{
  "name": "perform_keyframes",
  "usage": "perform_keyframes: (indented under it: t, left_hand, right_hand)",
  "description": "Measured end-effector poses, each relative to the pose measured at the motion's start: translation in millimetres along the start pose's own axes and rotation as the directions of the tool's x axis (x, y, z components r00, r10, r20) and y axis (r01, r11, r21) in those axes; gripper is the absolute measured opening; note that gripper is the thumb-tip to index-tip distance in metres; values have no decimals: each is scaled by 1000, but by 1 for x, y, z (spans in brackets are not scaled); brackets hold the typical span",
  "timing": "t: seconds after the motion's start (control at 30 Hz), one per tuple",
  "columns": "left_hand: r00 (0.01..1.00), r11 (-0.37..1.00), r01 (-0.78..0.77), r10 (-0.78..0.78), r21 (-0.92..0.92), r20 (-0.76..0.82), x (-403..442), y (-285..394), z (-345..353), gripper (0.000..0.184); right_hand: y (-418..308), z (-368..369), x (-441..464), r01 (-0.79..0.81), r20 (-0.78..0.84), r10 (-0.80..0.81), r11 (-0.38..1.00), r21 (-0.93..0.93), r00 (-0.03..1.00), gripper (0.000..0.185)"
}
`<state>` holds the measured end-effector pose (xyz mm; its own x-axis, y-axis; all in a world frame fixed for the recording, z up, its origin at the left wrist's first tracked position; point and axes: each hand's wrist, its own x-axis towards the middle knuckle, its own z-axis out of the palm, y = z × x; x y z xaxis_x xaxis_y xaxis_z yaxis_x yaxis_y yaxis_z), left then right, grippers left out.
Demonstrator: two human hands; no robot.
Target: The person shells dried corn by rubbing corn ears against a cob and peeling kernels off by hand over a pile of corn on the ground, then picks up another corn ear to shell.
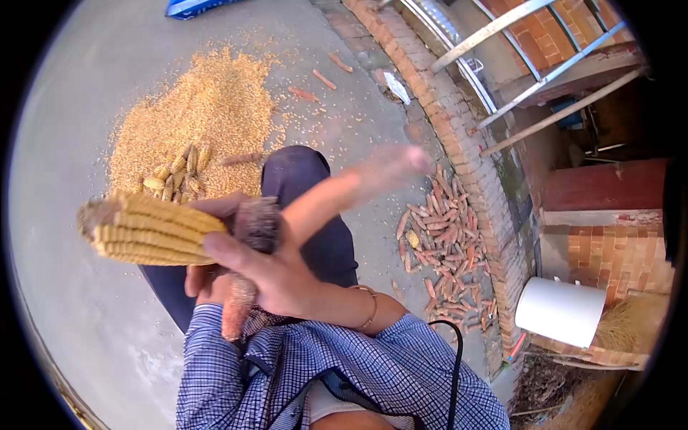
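Note:
A yellow corn ear (154, 229) with some bare rows points left, held from beneath by my left hand (204, 283), which is mostly hidden behind it. My right hand (283, 279), with a bracelet at the wrist, is closed round a reddish bare cob (239, 308); its thumb presses the ear's right end. A dark, rough cob end (258, 223) shows just above that thumb. From there a pinkish streak (358, 183), smeared by motion, stretches up and right; what it is cannot be made out.
Loose kernels (208, 100) form a heap on the concrete floor (64, 301), with several ears (179, 172) at its lower edge. A pile of bare cobs (448, 251) lies beside the brick edging (466, 136). Farther right are a metal ladder (502, 36) and a white cylinder (559, 310).

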<state>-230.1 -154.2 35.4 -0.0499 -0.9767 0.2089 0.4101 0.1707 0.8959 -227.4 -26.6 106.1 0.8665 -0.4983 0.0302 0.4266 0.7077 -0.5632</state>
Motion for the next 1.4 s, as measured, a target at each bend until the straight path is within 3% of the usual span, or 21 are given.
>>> perform_keyframes:
  t: [0.03, 0.13, 0.17, 0.2, 0.23, 0.3, 0.4, 0.5, 0.6, 0.8, 0.9, 0.97, 1.07, 1.17, 1.27, 1.4]
  left_hand:
    - [993, 929, -114, 97, 353, 65, -5, 3, 44, 62]
    - [992, 816, -107, 51, 568, 114, 30, -15, 9, 80]
    - [1000, 889, 26, -26, 456, -6, 25, -6, -24, 80]
    - [996, 987, 87, -81, 136, -46, 12, 23, -51, 81]
    - [988, 972, 127, -142, -200, -66, -5, 51, -73, 81]
    - [984, 966, -81, 39, -246, -173, -44, 91, -101, 84]
    - [975, 926, -218, 193, -307, -110, -96, 127, -107, 78]
    - [920, 926, -361, 373, 111, -118, -122, 146, -102, 72]
    - [909, 934, -333, 354, 128, -219, -133, 149, -112, 73]
    - [871, 933, -293, 351, 210, -343, -161, 153, -133, 62]
    - [831, 945, -250, 322, 212, -454, -172, 156, -138, 57]
    - [790, 953, -237, 302, 188, -534, -177, 155, -141, 54]
    - [709, 923, -259, 383, 286, -593, -180, 147, -153, 50]
    - [666, 900, -181, 409, 397, -624, -186, 139, -166, 50]
    - [666, 902, -98, 373, 420, -646, -189, 135, -166, 49]
    - [687, 893, -40, 350, 448, -636, -188, 135, -167, 52]
  right_hand:
    - [-13, -4, -5, 50, -23, -52, 997, -55, 998, 39]
    - [-42, -25, -16, 111, -122, -135, 976, -186, 983, 41]
    - [-45, -40, -20, 126, -131, -143, 984, -126, 981, 41]
    - [-45, -52, -21, 122, -160, -134, 989, -87, 978, 42]
    - [-45, -61, -19, 119, -189, -125, 992, -46, 974, 42]
    - [-41, -69, -8, 98, -206, -94, 995, 8, 974, 37]
    - [-29, -77, 7, 35, -189, -13, 993, 115, 982, 35]
    - [-12, -76, 22, -66, -172, 95, 984, 168, 980, 37]
    - [3, -83, 35, -122, -53, 133, 977, 176, 990, 37]
    - [26, -73, 68, -197, -141, 208, 977, 87, 968, 41]
    - [34, -74, 84, -218, -35, 217, 976, -26, 976, 37]
    - [37, -64, 96, -183, -70, 173, 965, -186, 983, 34]
    - [46, -61, 109, -106, -41, 98, 928, -357, 994, 34]
    - [53, -75, 111, -193, 67, 242, 889, -415, 968, 39]
    - [63, -68, 106, -243, 35, 256, 945, -221, 966, 47]
    - [67, -86, 104, -381, 74, 398, 908, -174, 914, 60]
